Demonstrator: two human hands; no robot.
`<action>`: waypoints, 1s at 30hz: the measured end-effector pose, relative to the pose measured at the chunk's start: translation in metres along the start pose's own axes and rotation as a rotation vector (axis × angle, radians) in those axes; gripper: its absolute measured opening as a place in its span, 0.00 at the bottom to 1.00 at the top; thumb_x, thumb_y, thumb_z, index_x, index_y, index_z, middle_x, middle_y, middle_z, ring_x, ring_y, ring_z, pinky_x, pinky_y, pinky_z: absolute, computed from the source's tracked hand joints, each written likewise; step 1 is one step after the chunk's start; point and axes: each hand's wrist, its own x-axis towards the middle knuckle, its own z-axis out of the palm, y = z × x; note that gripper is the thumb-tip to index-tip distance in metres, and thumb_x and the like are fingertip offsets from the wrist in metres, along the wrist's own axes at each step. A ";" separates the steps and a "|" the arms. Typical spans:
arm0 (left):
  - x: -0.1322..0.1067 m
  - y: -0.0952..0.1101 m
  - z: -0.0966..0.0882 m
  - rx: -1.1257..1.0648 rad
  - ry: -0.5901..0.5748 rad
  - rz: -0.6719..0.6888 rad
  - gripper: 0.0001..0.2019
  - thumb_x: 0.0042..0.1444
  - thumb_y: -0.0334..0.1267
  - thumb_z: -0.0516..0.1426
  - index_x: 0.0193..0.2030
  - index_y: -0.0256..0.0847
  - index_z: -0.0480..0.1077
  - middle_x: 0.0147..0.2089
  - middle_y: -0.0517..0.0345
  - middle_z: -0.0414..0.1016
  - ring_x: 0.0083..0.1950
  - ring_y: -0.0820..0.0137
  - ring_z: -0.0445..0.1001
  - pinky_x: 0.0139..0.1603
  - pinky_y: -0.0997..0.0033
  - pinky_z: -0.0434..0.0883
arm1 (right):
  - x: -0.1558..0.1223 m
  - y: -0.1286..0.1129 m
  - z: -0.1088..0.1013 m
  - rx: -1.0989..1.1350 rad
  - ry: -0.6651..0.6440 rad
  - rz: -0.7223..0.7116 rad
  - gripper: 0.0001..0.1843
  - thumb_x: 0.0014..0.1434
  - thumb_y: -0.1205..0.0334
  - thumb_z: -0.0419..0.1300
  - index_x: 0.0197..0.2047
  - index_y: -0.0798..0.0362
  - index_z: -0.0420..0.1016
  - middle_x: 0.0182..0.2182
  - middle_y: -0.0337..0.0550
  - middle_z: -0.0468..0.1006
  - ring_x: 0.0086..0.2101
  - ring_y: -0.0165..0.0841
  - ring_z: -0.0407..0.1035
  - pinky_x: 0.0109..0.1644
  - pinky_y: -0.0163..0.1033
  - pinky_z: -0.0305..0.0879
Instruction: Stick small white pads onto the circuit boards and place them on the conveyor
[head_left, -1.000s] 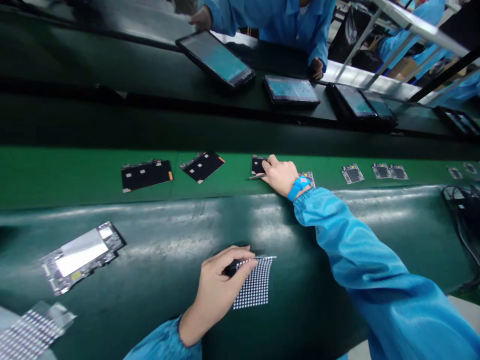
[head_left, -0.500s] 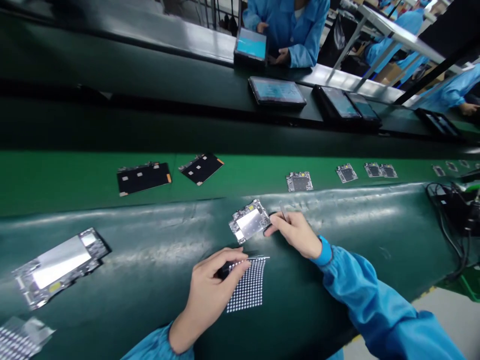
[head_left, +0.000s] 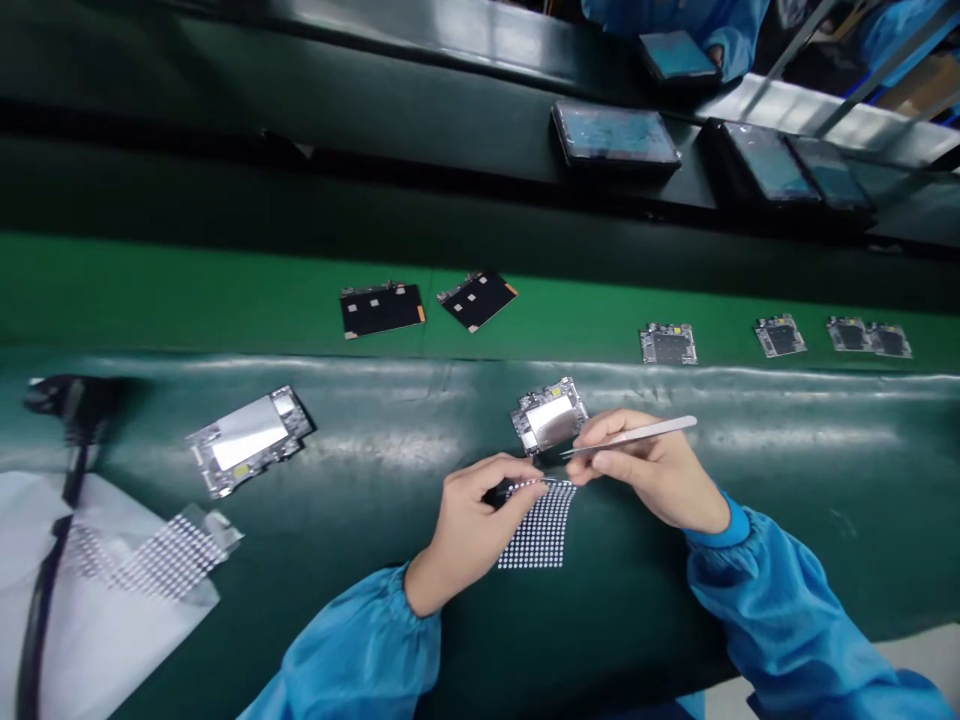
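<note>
My left hand (head_left: pixel 472 520) is closed, pinching the top edge of a sheet of small white dot stickers (head_left: pixel 541 530) against the dark green bench mat. My right hand (head_left: pixel 652 470) is closed around metal tweezers (head_left: pixel 637 435), whose tips point left at the sheet's top edge. A small circuit board with a silver shield (head_left: pixel 549 415) lies on the mat just beyond both hands, touching neither that I can tell.
A larger shielded board (head_left: pixel 247 440) lies at the left. A second sticker sheet (head_left: pixel 161 555) rests on white paper with a black cable. Several boards (head_left: pixel 667 343) sit on the green conveyor (head_left: pixel 150 300). Tablets (head_left: pixel 615 135) line the far bench, where a person's blue sleeve shows.
My right hand has laid the small shielded board on the mat and brought the tweezers down to the sticker sheet. The view has shifted left; my left hand stays on the sheet.
</note>
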 end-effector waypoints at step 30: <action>0.000 0.001 0.000 -0.034 -0.017 -0.020 0.02 0.56 0.32 0.65 0.33 0.41 0.80 0.33 0.56 0.85 0.36 0.65 0.84 0.37 0.70 0.80 | 0.011 -0.006 0.026 -0.384 0.234 -0.165 0.08 0.55 0.63 0.71 0.26 0.50 0.79 0.28 0.42 0.83 0.25 0.34 0.77 0.25 0.38 0.75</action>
